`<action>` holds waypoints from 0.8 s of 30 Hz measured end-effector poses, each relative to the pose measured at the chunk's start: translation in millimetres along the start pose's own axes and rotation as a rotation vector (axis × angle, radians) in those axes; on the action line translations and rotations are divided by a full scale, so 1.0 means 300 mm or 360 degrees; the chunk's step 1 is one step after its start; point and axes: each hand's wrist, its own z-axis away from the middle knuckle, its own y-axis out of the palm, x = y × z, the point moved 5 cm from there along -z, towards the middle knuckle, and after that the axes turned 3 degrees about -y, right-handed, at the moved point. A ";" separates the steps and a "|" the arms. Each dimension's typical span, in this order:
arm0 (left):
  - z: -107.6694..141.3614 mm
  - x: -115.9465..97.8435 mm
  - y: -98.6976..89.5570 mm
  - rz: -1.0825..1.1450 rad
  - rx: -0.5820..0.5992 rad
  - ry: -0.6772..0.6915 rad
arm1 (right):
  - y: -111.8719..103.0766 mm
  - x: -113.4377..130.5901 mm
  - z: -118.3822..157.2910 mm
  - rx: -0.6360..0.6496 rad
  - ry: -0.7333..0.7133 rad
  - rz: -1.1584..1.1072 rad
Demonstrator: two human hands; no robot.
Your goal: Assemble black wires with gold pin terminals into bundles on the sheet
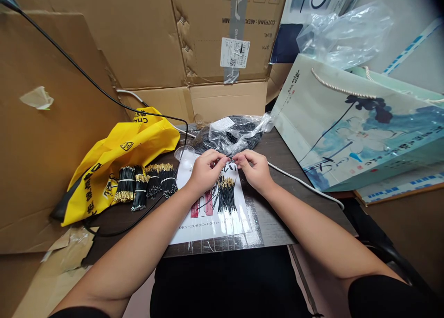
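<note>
Forearms (140,244) nearest; left hand (206,170), right hand (255,171): fingers (221,161) narrowly pinched, holding dark piece (229,156) between them.

Black wires (226,197) on white paper (243,222)

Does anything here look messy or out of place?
Yes: a few black wires lie askew, splayed left of the main pile. A ragged pale scrap also clings to the cardboard at left.

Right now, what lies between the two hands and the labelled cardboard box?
In the head view, a clear plastic bag with black contents lies between them.
</note>
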 end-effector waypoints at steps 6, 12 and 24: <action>-0.008 0.053 0.013 0.0639 0.0015 -0.0458 | 0.043 0.021 0.011 0.0211 -0.0175 0.0052; 0.009 0.065 0.040 0.1063 -0.0044 -0.0665 | 0.080 0.033 0.025 0.0277 -0.0169 0.0023; 0.007 0.079 0.035 0.1012 -0.0144 -0.0670 | 0.087 -0.012 0.031 0.0167 0.0165 -0.0215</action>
